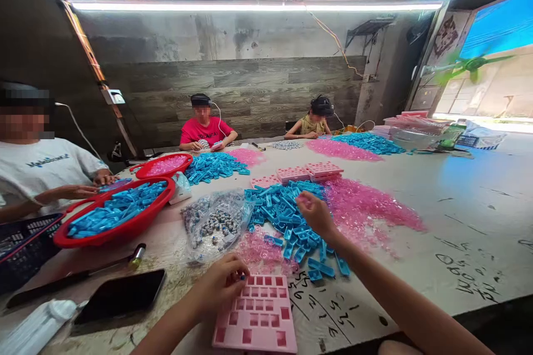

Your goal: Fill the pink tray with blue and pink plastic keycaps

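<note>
My left hand [222,284] is pinched above the upper left corner of a pink tray [262,306] with rows of square and oblong holes. A tiny blue-tipped part shows at its fingertips. My right hand [315,212] is closed over the heap of blue rectangular plastic pieces [268,205]; what its fingers hold, if anything, cannot be made out. Beside the blue heap spreads a pile of clear pink pieces [370,205]. A smaller patch of clear pink pieces [260,249] lies behind the tray. Left of it sits a clear plastic bag [219,222] of small metallic parts.
Stacked pink trays [308,172] stand behind the blue heap. At left are red baskets [125,233], a phone [120,297], a hammer-like tool [79,277] and a white bottle-like object [39,324]. Three other people sit around the table [416,266]. Handwritten numbers mark its surface.
</note>
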`<state>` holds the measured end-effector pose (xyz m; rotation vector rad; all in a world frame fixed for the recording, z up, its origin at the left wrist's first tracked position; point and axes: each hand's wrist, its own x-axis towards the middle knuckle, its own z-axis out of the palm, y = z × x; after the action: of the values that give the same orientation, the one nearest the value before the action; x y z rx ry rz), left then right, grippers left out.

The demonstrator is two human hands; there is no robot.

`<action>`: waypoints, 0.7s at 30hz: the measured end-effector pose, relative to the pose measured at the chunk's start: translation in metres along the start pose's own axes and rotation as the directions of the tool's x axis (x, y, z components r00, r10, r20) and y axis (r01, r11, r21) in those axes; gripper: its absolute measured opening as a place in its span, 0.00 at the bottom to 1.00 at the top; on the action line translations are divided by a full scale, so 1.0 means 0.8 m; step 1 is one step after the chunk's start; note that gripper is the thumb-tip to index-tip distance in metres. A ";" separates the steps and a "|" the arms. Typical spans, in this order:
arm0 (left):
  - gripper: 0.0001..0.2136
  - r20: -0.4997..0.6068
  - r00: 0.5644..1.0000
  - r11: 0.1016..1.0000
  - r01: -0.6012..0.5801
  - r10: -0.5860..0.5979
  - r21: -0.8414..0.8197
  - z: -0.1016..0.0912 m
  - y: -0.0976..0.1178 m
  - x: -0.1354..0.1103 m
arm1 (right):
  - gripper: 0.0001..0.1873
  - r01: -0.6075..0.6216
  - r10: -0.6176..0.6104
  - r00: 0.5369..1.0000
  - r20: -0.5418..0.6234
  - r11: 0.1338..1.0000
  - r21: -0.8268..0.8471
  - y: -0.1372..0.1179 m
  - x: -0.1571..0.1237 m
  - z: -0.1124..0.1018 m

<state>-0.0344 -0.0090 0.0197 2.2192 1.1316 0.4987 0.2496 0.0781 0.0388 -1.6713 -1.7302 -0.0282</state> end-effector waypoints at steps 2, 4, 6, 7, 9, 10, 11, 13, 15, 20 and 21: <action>0.09 0.001 1.000 1.000 -0.005 0.005 0.006 -0.002 0.004 -0.001 | 0.11 0.121 -0.125 0.989 0.074 0.991 0.058 -0.039 -0.011 0.022; 0.08 0.003 1.000 1.000 -0.008 0.008 0.017 -0.004 0.008 -0.001 | 0.08 0.206 -0.215 0.969 0.123 0.975 0.085 -0.066 -0.025 0.041; 0.08 0.009 1.000 1.000 -0.006 0.005 0.026 -0.006 0.009 0.000 | 0.06 0.298 -0.304 0.934 0.188 0.953 0.059 -0.081 -0.039 0.057; 0.08 0.014 1.000 1.000 -0.003 0.003 0.026 -0.006 0.009 0.000 | 0.06 0.334 -0.335 0.916 0.220 0.942 0.044 -0.083 -0.045 0.063; 0.08 0.027 1.000 1.000 0.002 -0.003 0.019 -0.006 0.007 0.001 | 0.07 0.378 -0.374 0.890 0.261 0.925 0.035 -0.082 -0.054 0.071; 0.08 0.034 0.999 1.000 0.004 -0.004 0.016 -0.006 0.006 0.002 | 0.08 0.382 -0.382 0.886 0.262 0.923 0.051 -0.079 -0.056 0.074; 0.08 0.038 0.999 1.000 0.003 -0.003 0.012 -0.006 0.005 0.003 | 0.09 0.382 -0.389 0.885 0.255 0.921 0.077 -0.076 -0.057 0.075; 0.07 0.042 0.999 1.000 0.000 0.000 0.006 -0.006 0.003 0.004 | 0.14 0.385 -0.410 0.884 0.226 0.911 0.146 -0.070 -0.058 0.077; 0.07 0.041 0.999 1.000 0.005 -0.006 0.005 -0.006 0.003 0.004 | 0.18 0.400 -0.443 0.875 0.194 0.889 0.224 -0.065 -0.057 0.077; 0.08 0.042 0.999 1.000 0.017 -0.018 0.010 -0.008 0.005 0.003 | 0.26 0.472 -0.529 0.840 0.118 0.821 0.323 -0.065 -0.055 0.076; 0.08 0.041 0.999 1.000 0.020 -0.020 0.008 -0.009 0.005 0.003 | 0.25 0.480 -0.535 0.838 0.103 0.814 0.328 -0.067 -0.054 0.075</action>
<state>-0.0347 -0.0069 0.0277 2.2129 1.1347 0.4389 0.1704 0.0614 -0.0029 -0.9836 -2.1707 0.1366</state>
